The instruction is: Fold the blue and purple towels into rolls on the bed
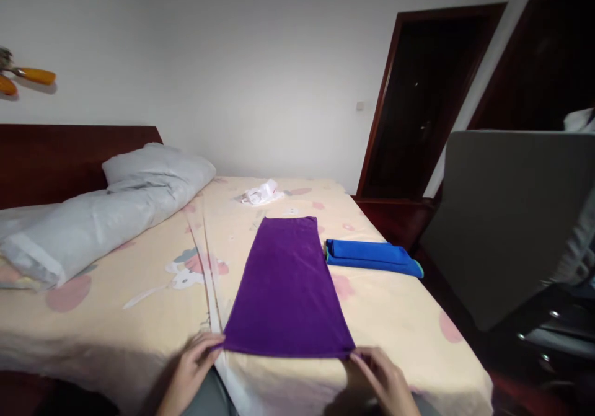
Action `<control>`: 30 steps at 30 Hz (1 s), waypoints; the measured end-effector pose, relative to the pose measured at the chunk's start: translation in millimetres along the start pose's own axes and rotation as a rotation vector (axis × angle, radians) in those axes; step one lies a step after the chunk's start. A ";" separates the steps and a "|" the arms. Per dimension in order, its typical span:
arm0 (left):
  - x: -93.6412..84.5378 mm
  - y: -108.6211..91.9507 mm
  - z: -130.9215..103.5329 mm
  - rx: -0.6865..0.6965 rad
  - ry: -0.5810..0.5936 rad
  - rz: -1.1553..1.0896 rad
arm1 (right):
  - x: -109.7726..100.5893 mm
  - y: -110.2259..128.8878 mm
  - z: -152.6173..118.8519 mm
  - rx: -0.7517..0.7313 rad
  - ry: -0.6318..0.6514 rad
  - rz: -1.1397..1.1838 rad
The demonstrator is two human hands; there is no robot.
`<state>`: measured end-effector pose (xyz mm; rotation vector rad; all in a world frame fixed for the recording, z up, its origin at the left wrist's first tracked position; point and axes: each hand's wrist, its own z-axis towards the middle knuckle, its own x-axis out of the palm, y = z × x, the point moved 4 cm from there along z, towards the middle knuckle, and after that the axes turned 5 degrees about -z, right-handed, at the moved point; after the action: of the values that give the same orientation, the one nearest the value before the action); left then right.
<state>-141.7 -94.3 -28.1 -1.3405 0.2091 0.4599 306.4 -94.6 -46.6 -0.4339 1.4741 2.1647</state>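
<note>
Purple cloth (pixel 288 286) | left hand (pixel 195 361): pinching corner (pixel 227 343) | right hand (pixel 380 372): apparently likewise

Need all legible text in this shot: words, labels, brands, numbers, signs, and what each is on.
None readable.
White crumpled item: small reddish mark, too small and blurred to tell if it's text.
Purple cloth: no lettering visible.
Folded blue cloth: none visible.
Bedsheet: printed pictures, no legible words.

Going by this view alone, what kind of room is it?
Most likely a bedroom: a bed with a patterned sheet, a dark wooden headboard and a bundled pale quilt beside it.
</note>
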 end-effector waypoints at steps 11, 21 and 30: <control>66.0 6.8 70.0 -0.120 -0.138 0.058 | 37.1 -25.6 71.3 0.256 0.134 0.132; 50.2 12.7 58.5 -0.197 -0.192 0.259 | 7.3 -33.9 62.5 0.387 0.345 0.174; 50.5 20.1 56.8 -0.183 -0.090 0.536 | 16.6 -29.8 66.1 0.357 0.306 0.028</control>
<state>-111.8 -26.2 -53.4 -1.4338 0.4649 1.0074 309.5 -20.7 -53.8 -0.6366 1.9975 1.8568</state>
